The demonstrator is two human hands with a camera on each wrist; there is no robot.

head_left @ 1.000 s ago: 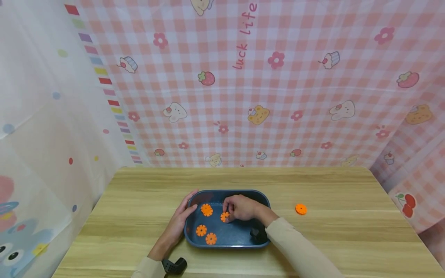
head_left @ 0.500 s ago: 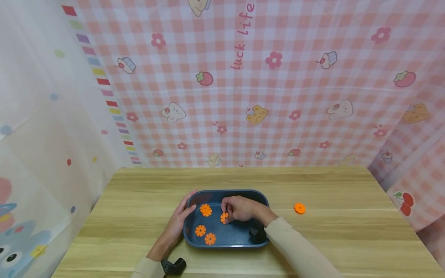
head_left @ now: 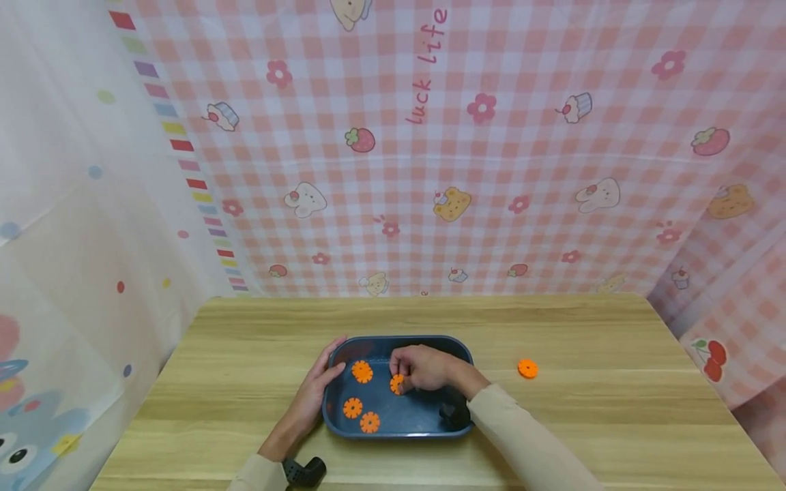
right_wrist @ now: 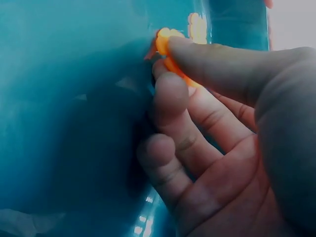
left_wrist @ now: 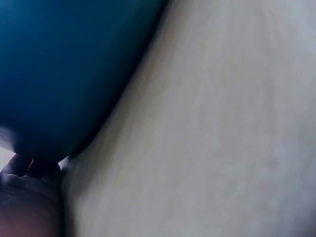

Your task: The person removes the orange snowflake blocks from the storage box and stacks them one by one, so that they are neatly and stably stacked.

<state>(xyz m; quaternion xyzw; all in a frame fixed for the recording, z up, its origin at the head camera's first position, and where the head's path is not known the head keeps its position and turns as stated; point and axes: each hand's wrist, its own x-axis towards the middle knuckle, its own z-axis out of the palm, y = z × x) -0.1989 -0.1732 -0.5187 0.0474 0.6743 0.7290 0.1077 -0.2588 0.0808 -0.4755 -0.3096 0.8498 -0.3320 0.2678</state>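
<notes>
A dark blue rectangular tray with rounded corners sits on the table. My left hand holds its left side, thumb over the rim and fingers along the outer wall; the left wrist view shows only part of this hand. Inside the tray, my right hand pinches an orange notched plastic disc between thumb and fingers. The right wrist view shows this disc partly behind the thumb. Toward the tray's left end lie more such discs: an overlapping pair, a single disc and another disc.
To the right of the tray, an orange disc lies on the wooden table. A black wrist device on the right arm hangs over the tray's right end. Another black device is on the left wrist. A patterned cloth hangs behind the table.
The view has shifted slightly. Both hands keep nearly the same places, and the pinched disc turns a little in the right fingers.
</notes>
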